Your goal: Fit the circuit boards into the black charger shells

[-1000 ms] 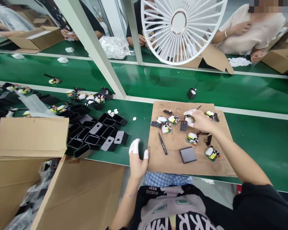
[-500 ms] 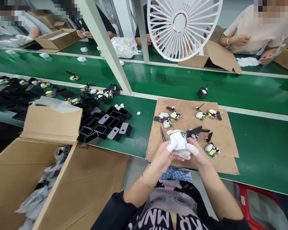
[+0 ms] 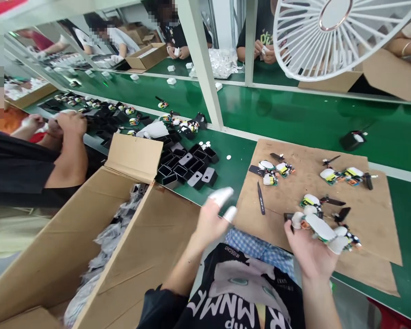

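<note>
My right hand (image 3: pixel 311 249), with white finger cots, grips a small circuit board assembly (image 3: pixel 317 224) above the near edge of the brown cardboard mat (image 3: pixel 363 214). My left hand (image 3: pixel 212 217) hovers with its fingers spread and holds nothing, over the green table between the mat and the big open carton (image 3: pixel 89 242). Several small circuit boards (image 3: pixel 277 171) lie on the mat, and black tweezers (image 3: pixel 260 204) rest near its left edge. A cluster of black plastic housings (image 3: pixel 188 167) sits left of the mat.
A white fan guard (image 3: pixel 339 36) hangs at the top right. A slanted white post (image 3: pixel 205 73) crosses the green conveyor (image 3: pixel 294 119). A co-worker's arm (image 3: pixel 65 151) reaches in at the left. Other people work at the far side. A black housing (image 3: pixel 352 139) stands on the belt.
My hands have parted: the left swung out to the left with nothing in it, while the right keeps the board assembly. The camera has turned left, bringing the carton and a co-worker into view.
</note>
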Motion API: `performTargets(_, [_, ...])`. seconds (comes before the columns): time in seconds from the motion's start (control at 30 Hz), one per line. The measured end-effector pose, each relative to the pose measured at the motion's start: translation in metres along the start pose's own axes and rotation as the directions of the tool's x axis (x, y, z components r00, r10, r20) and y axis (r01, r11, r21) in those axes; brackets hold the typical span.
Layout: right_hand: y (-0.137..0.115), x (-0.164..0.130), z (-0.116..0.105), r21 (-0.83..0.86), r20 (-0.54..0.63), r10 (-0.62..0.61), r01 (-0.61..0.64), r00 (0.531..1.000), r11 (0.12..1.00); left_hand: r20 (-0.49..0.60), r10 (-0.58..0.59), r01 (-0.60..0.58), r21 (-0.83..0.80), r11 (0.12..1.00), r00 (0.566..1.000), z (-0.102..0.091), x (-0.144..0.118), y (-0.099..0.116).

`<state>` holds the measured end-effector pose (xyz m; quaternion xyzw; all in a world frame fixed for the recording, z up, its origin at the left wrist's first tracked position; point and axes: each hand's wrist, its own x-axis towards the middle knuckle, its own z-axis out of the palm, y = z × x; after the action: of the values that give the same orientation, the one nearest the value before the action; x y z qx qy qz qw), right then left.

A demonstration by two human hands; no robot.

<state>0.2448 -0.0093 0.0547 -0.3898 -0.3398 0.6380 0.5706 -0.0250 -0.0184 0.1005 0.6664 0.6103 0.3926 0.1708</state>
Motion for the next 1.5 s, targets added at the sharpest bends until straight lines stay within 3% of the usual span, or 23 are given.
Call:
performTargets(0.03, [-0.002,-0.003,-0.005,-0.001,-0.013,0.003,-0.003,1.000,1.000,-0.065,0.046,-0.032,0.203,0.979,0.997,-0.013,0.006,-0.014])
performTargets(0.07, [-0.004,-0.005,-0.008,0.006,-0.027,0.012,-0.012,1.000,1.000,-0.051,0.075,-0.051,0.362,0.931,0.996,-0.025,0.015,-0.026])
performTargets(0.13, [-0.007,-0.008,-0.010,0.053,-0.056,0.060,-0.057,0.997,0.997,0.094,0.008,-0.061,0.578,0.814,0.996,-0.044,0.038,-0.047])
performTargets(0.23, [-0.007,-0.008,-0.002,0.147,-0.092,0.164,-0.149,0.982,0.978,0.429,-0.037,-0.276,0.643,0.715,0.902,-0.057,0.078,-0.063])
performTargets(0.3, [-0.006,-0.008,0.005,0.178,-0.110,0.210,-0.189,0.972,0.966,0.538,-0.046,-0.359,0.621,0.697,0.842,-0.060,0.098,-0.064])
performTargets(0.33, [-0.005,-0.009,0.008,0.189,-0.116,0.222,-0.198,0.968,0.962,0.545,-0.032,-0.362,0.598,0.715,0.838,-0.060,0.105,-0.063])
performTargets(0.4, [-0.004,-0.011,0.013,0.216,-0.121,0.229,-0.200,0.966,0.956,0.475,0.052,-0.305,0.474,0.826,0.879,-0.057,0.108,-0.057])
performTargets(0.47, [-0.004,-0.014,0.017,0.254,-0.117,0.222,-0.187,0.968,0.949,0.298,0.174,-0.223,0.139,0.965,0.939,-0.048,0.099,-0.048])
performTargets(0.5, [-0.005,-0.015,0.020,0.275,-0.111,0.214,-0.177,0.970,0.945,0.187,0.208,-0.193,-0.094,0.977,0.960,-0.041,0.091,-0.043])
performTargets(0.57, [-0.010,-0.016,0.026,0.307,-0.070,0.193,-0.163,0.979,0.937,-0.003,0.201,-0.172,-0.536,0.827,0.980,-0.023,0.072,-0.032])
performTargets(0.67, [-0.023,-0.014,0.039,0.329,0.066,0.135,-0.149,0.989,0.933,-0.046,0.135,-0.115,-0.821,0.560,0.990,0.006,0.046,-0.014])
performTargets(0.73, [-0.034,-0.012,0.048,0.329,0.143,0.089,-0.132,0.986,0.935,-0.011,0.126,-0.073,-0.862,0.501,0.992,0.020,0.036,-0.002])
performTargets(0.8, [-0.042,-0.010,0.055,0.319,0.164,0.047,-0.098,0.985,0.943,0.014,0.114,-0.045,-0.864,0.501,0.993,0.027,0.030,0.009])
performTargets(0.97, [-0.048,-0.007,0.062,0.280,0.120,-0.054,0.018,0.991,0.960,0.052,0.079,-0.001,-0.827,0.562,0.995,0.029,0.026,0.024])
performTargets(1.1, [-0.046,-0.004,0.062,0.297,0.170,-0.141,0.086,0.975,0.951,0.134,0.070,0.060,-0.769,0.637,0.988,0.028,0.022,0.024])
performTargets(1.17, [-0.044,-0.002,0.062,0.301,0.192,-0.180,0.116,0.965,0.946,0.227,0.006,0.184,-0.806,0.562,0.974,0.031,0.019,0.024])
performTargets(1.27, [-0.041,0.000,0.064,0.309,0.206,-0.206,0.136,0.956,0.941,0.379,-0.145,0.405,-0.872,0.273,0.914,0.040,0.013,0.026])
performTargets(1.37, [-0.035,0.001,0.069,0.336,0.166,-0.201,0.137,0.965,0.932,0.492,-0.257,0.516,-0.856,0.033,0.832,0.051,0.007,0.035])
performTargets(1.43, [-0.030,0.000,0.073,0.345,0.095,-0.186,0.143,0.978,0.928,0.508,-0.322,0.539,-0.842,0.007,0.799,0.058,0.006,0.044])
performTargets(1.5, [-0.026,-0.003,0.077,0.341,0.041,-0.155,0.132,0.987,0.931,0.468,-0.398,0.527,-0.849,0.046,0.789,0.063,0.007,0.052])
